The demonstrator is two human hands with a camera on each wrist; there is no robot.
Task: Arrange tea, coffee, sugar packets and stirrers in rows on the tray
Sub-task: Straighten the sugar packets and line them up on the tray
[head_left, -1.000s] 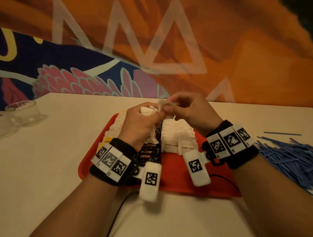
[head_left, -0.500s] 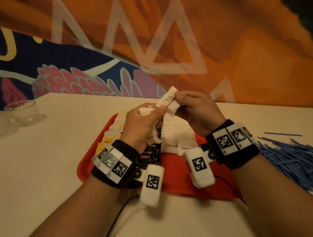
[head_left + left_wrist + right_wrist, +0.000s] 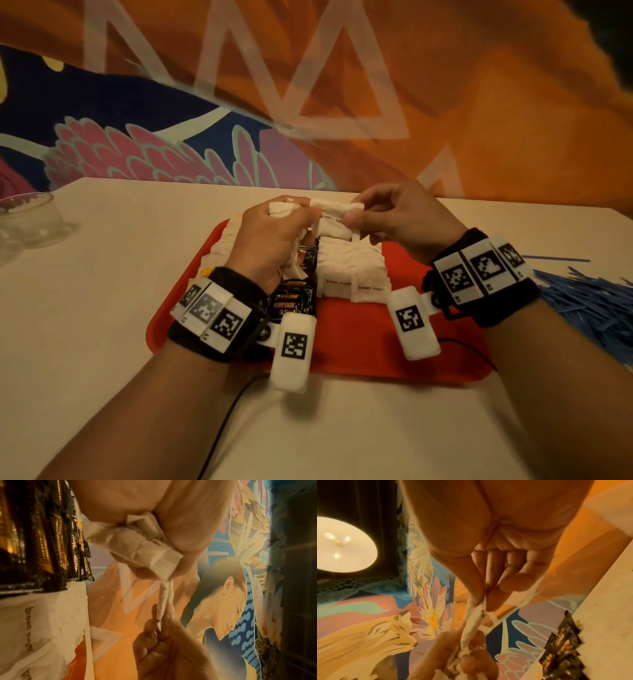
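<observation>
A red tray [image 3: 342,329] lies on the pale table. On it stand a row of white brown-sugar packets [image 3: 349,270], a row of black coffee sachets [image 3: 294,298] and pale tea bags [image 3: 226,240] at the left. My left hand [image 3: 274,236] grips a bunch of white sugar packets [image 3: 137,545] above the tray's far end. My right hand [image 3: 387,216] pinches one sugar packet [image 3: 337,207] by its end between thumb and fingers; its other end still sits in the left hand's bunch. In the right wrist view that packet [image 3: 474,622] hangs edge-on.
A heap of blue stirrers [image 3: 589,301] lies on the table right of the tray, with one stray stirrer [image 3: 555,258] behind it. A clear glass bowl [image 3: 27,219] stands at the far left. A painted wall rises behind the table. A black cable [image 3: 222,428] runs toward me.
The packet my right hand pinches has turned from pointing up to lying level between the two hands. Both hands stayed above the tray's far end.
</observation>
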